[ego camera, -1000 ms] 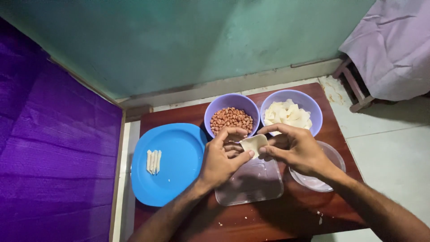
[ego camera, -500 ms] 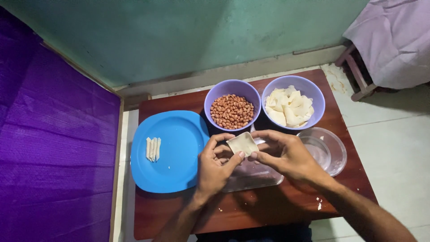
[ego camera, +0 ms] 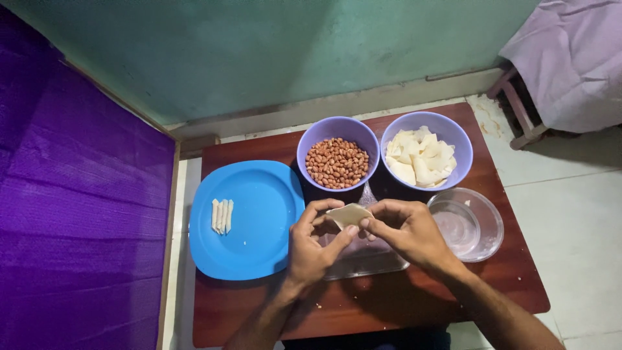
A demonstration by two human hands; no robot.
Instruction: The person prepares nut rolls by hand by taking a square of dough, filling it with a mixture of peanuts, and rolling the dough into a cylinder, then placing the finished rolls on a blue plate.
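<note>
Wrapper (ego camera: pixel 350 214) now sits lower than earlier, above clear tray (ego camera: pixel 366 259), pinched by fingers of left hand (ego camera: pixel 315 249) and right hand (ego camera: pixel 405 232); squeezing too hard could tear it.

Blue plate (ego camera: pixel 259 220), purple bowls (ego camera: pixel 337 133)

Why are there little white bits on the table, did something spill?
Only a little. A few pale crumbs lie on the brown table near the left hand, and one speck sits on the blue plate. Both hands, the right hand too, hold a thin dough piece. The bowls stand upright; nothing has tipped over.
</note>
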